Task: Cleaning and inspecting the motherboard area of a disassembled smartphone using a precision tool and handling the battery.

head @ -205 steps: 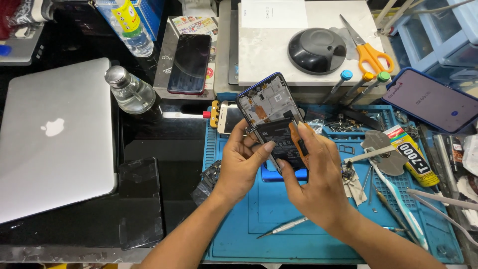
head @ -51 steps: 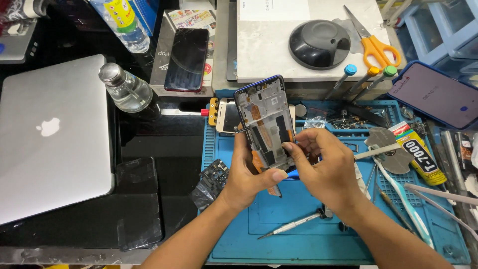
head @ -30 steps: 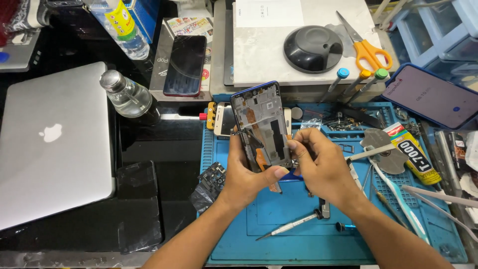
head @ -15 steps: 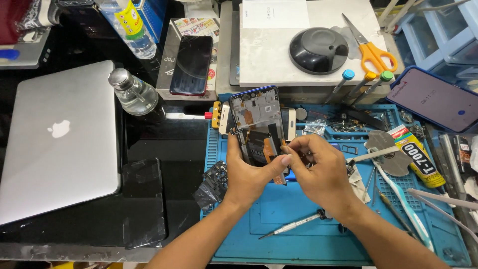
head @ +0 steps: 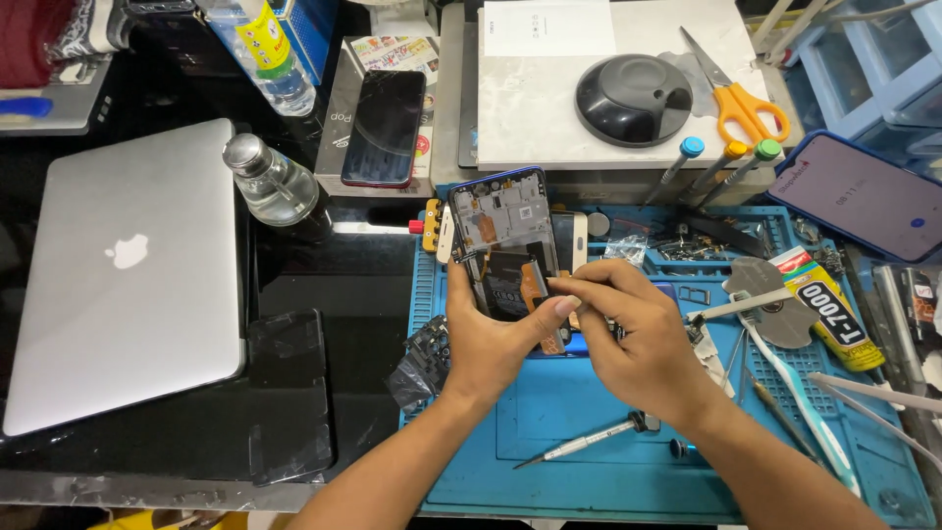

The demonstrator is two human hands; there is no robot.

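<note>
My left hand grips an opened phone with a blue frame, its back off and the battery and circuit board showing. It holds the phone upright above the blue work mat. My right hand is pinched at the phone's lower right, fingertips on an orange flex strip near the battery. A small screwdriver lies on the mat below my right wrist.
A silver laptop lies closed at left, a clear bottle beside it. A dark phone rests on a box behind. Orange scissors, a round black stand, a glue tube, tweezers and a lit phone crowd the right.
The phone has swung from tilted right to nearly upright in my left hand. My right hand moved from gripping its lower body to pinching at its lower right edge.
</note>
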